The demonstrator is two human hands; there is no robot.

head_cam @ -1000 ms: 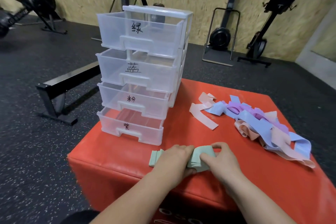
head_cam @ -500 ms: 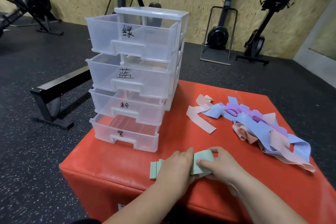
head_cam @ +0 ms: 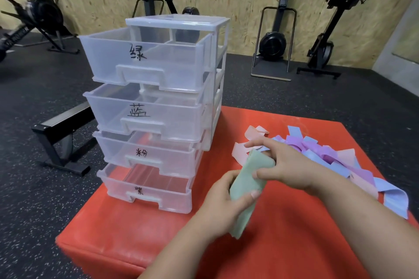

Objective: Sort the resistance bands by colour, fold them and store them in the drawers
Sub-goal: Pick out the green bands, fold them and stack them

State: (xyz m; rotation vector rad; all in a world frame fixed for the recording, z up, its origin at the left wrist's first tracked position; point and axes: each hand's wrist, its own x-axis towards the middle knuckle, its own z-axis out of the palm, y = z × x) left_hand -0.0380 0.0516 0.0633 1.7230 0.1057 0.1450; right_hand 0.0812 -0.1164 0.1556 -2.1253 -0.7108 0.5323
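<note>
Both hands hold a folded stack of pale green bands (head_cam: 246, 190) lifted above the red box (head_cam: 283, 244), tilted with one end up. My left hand (head_cam: 223, 201) grips its lower part. My right hand (head_cam: 283, 165) pinches its upper end between thumb and fingers. A clear four-drawer unit (head_cam: 156, 106) stands on the box's left, all drawers pulled open. Its top drawer (head_cam: 145, 56), labelled green, has no bands in it. A loose heap of pink, blue and purple bands (head_cam: 335, 161) lies at the right.
Beneath the green-labelled drawer come drawers marked blue (head_cam: 145, 115), pink (head_cam: 147, 154) and purple (head_cam: 145, 188). A black low bench (head_cam: 61, 133) stands on the dark gym floor at left. Rowing machines (head_cam: 274, 43) lean against the wooden wall behind.
The green stack lay flat on the box under both hands. Now it is lifted off the surface and turned on end, with the hands moved up toward the drawers.
</note>
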